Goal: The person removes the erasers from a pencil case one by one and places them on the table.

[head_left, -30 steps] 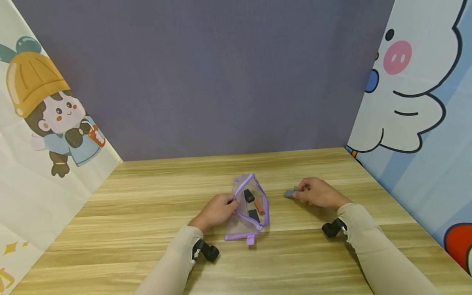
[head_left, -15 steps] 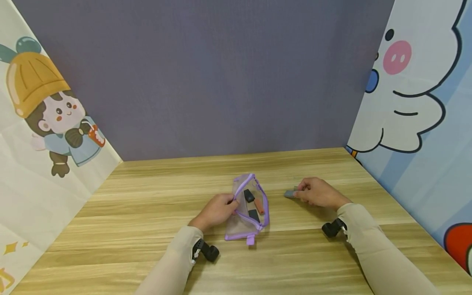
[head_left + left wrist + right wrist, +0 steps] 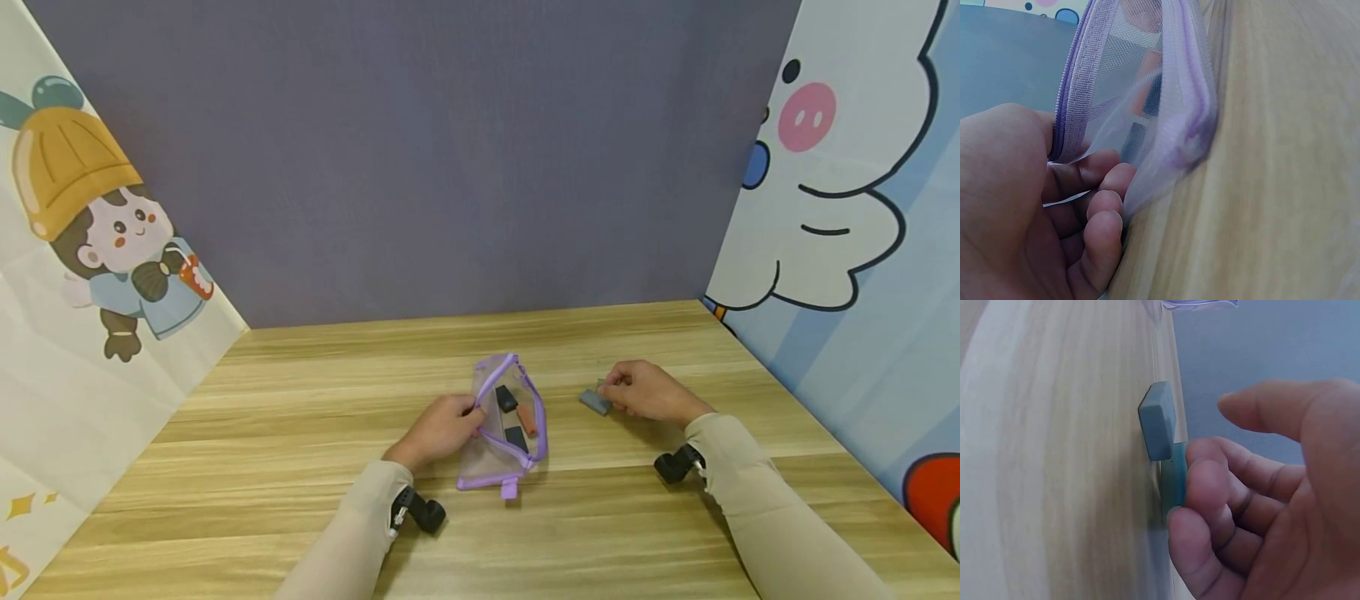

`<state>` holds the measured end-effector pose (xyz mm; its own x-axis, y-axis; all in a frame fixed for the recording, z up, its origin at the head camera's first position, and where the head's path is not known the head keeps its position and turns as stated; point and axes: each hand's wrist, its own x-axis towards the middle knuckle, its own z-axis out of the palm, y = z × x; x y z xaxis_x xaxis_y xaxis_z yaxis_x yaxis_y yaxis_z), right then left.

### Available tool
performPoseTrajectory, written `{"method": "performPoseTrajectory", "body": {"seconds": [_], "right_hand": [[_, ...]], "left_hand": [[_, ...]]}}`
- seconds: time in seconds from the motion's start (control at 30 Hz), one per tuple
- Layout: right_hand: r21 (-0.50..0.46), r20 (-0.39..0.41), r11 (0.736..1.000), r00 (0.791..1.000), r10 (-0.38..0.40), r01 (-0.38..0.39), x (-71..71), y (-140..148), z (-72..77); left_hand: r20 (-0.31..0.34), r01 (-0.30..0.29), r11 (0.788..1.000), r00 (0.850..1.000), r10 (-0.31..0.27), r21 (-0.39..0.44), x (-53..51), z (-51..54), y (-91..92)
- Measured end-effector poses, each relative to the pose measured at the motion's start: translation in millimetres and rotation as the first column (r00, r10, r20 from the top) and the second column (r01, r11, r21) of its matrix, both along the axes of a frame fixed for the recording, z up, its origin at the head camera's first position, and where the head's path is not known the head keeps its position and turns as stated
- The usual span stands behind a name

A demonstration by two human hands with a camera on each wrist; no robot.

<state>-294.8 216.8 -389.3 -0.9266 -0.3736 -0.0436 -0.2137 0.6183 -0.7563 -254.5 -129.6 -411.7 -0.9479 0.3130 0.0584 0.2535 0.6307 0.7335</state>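
Nearest, pale sleeves (image 3: 341, 533) reach in from seven and five o'clock, a small black wrist camera (image 3: 429, 515) strapped to each. Past them, the left hand (image 3: 442, 427) pinches the nine o'clock side of a mesh zip pouch (image 3: 480, 482) with purple trim, its mouth gaping, a purple tab (image 3: 510, 488) at six. Through the opening show an orange bar (image 3: 527, 420) and two dark blocks (image 3: 507, 398), one toward twelve, one toward six. From the pouch, toward half past two, a blue-grey block (image 3: 595, 402) lies outside it on the wood-grain table (image 3: 315, 383), just beside the right hand (image 3: 648, 390). That hand's thumb stands well away from its loosely bent fingers, so it has no pinch on the blue-grey block; whether the fingertips touch the teal-edged block (image 3: 1175, 478) beside them I cannot tell. To lift either cleanly, thumb and forefinger would best meet across its narrow sides, while a steady left pinch keeps the soft mesh from folding over the mouth. The teal-edged block, at about one o'clock from the blue-grey one, may crowd the fingers. Beyond, a grey panel (image 3: 465, 167) rises at twelve, with cartoon-printed curtains (image 3: 825, 250) at ten and two.
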Motion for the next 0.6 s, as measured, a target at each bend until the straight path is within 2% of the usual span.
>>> {"method": "performPoseTrajectory", "body": {"seconds": [0.3,0.6], "right_hand": [[-0.003,-0.039,1.000,0.999,-0.006,0.006,-0.7,-1.4,-0.1],[-0.050,-0.015,0.998,1.000,-0.025,0.024,-2.4,-4.1,-2.5]], "left_hand": [[-0.027,0.001,1.000,1.000,-0.001,-0.013,0.8,1.0,1.5],[-0.028,-0.005,1.000,1.000,0.005,-0.009,0.6,0.4,1.2]]}}
